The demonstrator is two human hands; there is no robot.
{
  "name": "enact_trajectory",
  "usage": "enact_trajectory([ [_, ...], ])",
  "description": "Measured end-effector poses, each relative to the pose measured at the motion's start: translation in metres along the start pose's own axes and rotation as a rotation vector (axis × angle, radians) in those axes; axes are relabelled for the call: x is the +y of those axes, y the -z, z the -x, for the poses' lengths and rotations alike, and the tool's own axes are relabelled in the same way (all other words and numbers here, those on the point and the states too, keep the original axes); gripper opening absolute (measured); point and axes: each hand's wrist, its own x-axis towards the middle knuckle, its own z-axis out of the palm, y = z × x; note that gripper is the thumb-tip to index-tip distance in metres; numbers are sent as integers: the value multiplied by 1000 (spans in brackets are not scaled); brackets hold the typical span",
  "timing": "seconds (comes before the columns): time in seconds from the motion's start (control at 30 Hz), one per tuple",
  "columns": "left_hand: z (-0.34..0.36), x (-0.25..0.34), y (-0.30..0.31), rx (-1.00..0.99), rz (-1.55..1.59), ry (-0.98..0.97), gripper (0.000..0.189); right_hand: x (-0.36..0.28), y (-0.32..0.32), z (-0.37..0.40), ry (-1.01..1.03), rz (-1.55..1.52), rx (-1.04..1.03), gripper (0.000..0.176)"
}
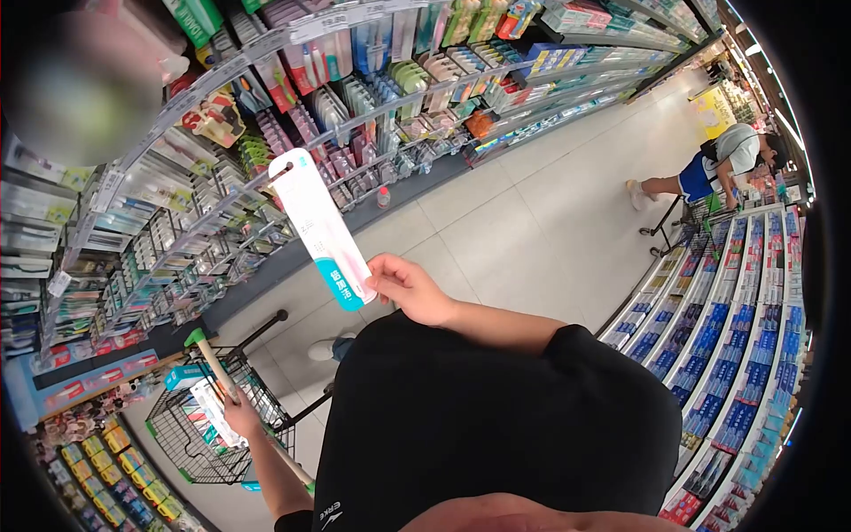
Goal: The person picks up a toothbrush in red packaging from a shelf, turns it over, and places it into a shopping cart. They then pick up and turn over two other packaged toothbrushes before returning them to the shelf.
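Note:
A long white and teal toothbrush package (321, 232) is pinched at its lower end by my right hand (413, 288), fingers closed on its edge. The package is tilted, its hanging hole at the upper left, in front of the shelf. At the lower left, my left hand (239, 415) is wrapped round the light-coloured handle (215, 365) of a shopping cart. Boxed and packaged goods (211, 410) lie in the black wire basket (173, 448) beside that hand.
Shelves with hanging packages (346, 115) curve along the left and top. A small bottle (383, 197) stands by the shelf base. At right, another person (740, 151) bends over a cart (700, 217) near shelves of boxes (709, 355).

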Motion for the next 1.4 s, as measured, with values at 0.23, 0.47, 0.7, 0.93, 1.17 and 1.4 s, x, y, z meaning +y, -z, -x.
enact_trajectory([
  [0.23,5,22,-20,74,-156,-35,49,-1,42,14,65,-35,122,16],
  [0.47,6,49,-27,73,-212,-25,58,-13,57,24,60,-107,243,18],
  [0.7,9,75,-27,103,-178,-13,57,-8,66,20,5,-220,351,18],
  [0.93,4,81,-27,67,-81,1,54,-23,69,21,102,-186,391,18],
  [1.17,1,85,-28,46,-160,35,58,-19,100,3,158,-146,455,16],
  [1.4,0,76,-37,99,-201,-9,57,-12,96,8,110,-219,382,15],
])
